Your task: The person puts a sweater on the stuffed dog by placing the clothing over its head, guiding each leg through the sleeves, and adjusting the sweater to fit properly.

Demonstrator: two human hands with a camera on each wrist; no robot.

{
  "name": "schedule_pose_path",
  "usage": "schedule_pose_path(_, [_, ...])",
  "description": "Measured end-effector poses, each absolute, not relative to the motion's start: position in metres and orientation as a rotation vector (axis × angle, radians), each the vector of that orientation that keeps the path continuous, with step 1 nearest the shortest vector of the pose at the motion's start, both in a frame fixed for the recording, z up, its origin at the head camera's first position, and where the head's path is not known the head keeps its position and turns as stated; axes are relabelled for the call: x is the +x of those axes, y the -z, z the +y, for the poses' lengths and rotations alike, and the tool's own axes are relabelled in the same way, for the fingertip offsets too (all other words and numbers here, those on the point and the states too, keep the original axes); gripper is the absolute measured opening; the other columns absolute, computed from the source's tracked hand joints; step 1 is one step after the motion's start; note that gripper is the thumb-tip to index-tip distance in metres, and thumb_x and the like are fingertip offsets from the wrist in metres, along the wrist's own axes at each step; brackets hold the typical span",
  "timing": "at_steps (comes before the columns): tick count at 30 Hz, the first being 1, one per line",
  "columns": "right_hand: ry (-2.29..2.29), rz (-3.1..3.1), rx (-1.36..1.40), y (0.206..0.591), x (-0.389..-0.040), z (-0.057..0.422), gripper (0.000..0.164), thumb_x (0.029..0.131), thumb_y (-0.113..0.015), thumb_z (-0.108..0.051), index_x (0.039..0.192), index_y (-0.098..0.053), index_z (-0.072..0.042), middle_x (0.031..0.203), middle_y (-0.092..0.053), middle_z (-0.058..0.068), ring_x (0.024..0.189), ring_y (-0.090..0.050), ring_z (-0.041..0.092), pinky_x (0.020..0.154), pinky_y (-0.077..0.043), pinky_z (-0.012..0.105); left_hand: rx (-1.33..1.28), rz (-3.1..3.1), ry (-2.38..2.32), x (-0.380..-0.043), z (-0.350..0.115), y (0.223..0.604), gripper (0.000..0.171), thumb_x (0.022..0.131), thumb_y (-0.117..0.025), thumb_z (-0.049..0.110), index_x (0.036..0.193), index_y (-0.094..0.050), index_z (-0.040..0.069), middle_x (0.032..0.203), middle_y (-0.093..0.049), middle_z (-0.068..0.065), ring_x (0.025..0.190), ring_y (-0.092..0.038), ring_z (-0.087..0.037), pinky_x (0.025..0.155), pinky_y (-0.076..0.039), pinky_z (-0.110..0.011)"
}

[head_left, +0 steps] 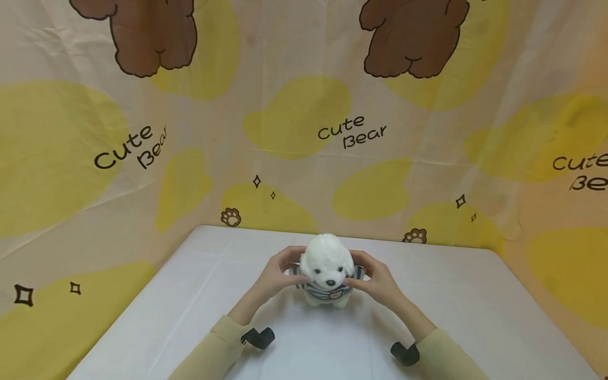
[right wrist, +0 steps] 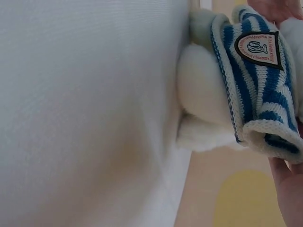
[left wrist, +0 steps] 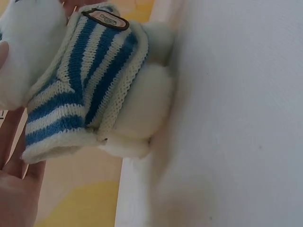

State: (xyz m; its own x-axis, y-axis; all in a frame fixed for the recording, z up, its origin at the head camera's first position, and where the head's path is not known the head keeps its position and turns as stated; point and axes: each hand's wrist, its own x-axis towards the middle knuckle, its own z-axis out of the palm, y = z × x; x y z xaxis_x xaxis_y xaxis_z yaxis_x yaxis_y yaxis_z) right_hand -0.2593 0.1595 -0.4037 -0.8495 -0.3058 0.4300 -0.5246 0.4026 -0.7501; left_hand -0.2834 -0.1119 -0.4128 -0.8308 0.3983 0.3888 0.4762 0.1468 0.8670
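A white plush dog (head_left: 326, 256) stands upright on the table, facing the head camera. It wears a blue-and-white striped knitted sweater (left wrist: 102, 61) with a patch (right wrist: 258, 47) on the front. My left hand (head_left: 274, 273) grips the dog from one side, thumb at its cheek and fingers reaching round behind. From the other side my right hand (head_left: 380, 279) holds it the same way. Behind the head and sweater, most of the fingertips are hidden. Both wrist views show the dog's white feet down at the tabletop.
The white table (head_left: 190, 306) has rounded far corners. Close behind it hangs a cloth backdrop (head_left: 290, 174) printed with bears, yellow patches and lettering, which also runs along the left and right sides. A black wrist mount (head_left: 260, 338) sticks out by the left sleeve, another (head_left: 405, 353) by the right.
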Motion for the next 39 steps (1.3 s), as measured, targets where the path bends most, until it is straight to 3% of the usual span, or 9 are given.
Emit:
schedule_pose_path(8, [-1.430, -2.412, 0.736, 0.400, -0.253, 0.161, 0.053, 0.076, -0.077, -0.009, 0.125, -0.056, -0.004, 0.119, -0.065, 0.012, 0.108, -0.058, 0.012, 0.088, -0.051, 0.038, -0.860, -2.331, 1.864, -0.271, -0.105, 0.398, 0.056, 0.076, -0.077, 0.006, 0.127, -0.054, 0.008, 0.130, -0.056, -0.011, 0.111, -0.057, -0.024, 0.095, -0.045, -0.044])
schedule_pose_path(15, [-1.587, -2.394, 0.674, 0.415, -0.267, 0.172, 0.052, 0.079, -0.076, -0.016, 0.127, -0.057, -0.010, 0.121, -0.064, 0.008, 0.109, -0.057, 0.007, 0.093, -0.047, 0.027, -0.738, -2.375, 1.962, -0.286, -0.097, 0.411, 0.057, 0.077, -0.076, 0.009, 0.129, -0.054, 0.016, 0.125, -0.058, -0.011, 0.105, -0.060, -0.026, 0.089, -0.049, -0.040])
schedule_pose_path(26, [-1.694, -2.513, 0.336, 0.392, -0.262, 0.177, 0.045, 0.083, -0.071, -0.030, 0.123, -0.061, -0.012, 0.114, -0.066, 0.009, 0.100, -0.060, 0.016, 0.091, -0.045, 0.040, -0.622, -2.395, 2.101, -0.292, -0.081, 0.398, 0.045, 0.079, -0.075, 0.029, 0.119, -0.059, 0.018, 0.116, -0.065, -0.010, 0.098, -0.065, -0.019, 0.090, -0.049, -0.038])
schedule_pose_path(32, [-1.765, -2.542, 0.160, 0.383, -0.261, 0.178, 0.044, 0.084, -0.070, -0.034, 0.120, -0.063, -0.008, 0.111, -0.068, 0.009, 0.111, -0.058, 0.022, 0.099, -0.041, 0.045, -0.614, -2.428, 2.155, -0.295, -0.074, 0.392, 0.043, 0.082, -0.072, 0.032, 0.117, -0.058, 0.009, 0.112, -0.067, -0.013, 0.096, -0.065, -0.017, 0.082, -0.053, -0.033])
schedule_pose_path(39, [-1.727, -2.612, 0.007, 0.378, -0.263, 0.182, 0.052, 0.084, -0.066, -0.046, 0.117, -0.064, -0.007, 0.117, -0.064, 0.010, 0.115, -0.052, 0.025, 0.099, -0.039, 0.048, -0.482, -2.440, 2.242, -0.298, -0.063, 0.390, 0.042, 0.084, -0.070, 0.035, 0.111, -0.059, 0.005, 0.106, -0.069, -0.012, 0.091, -0.067, -0.017, 0.081, -0.053, -0.031])
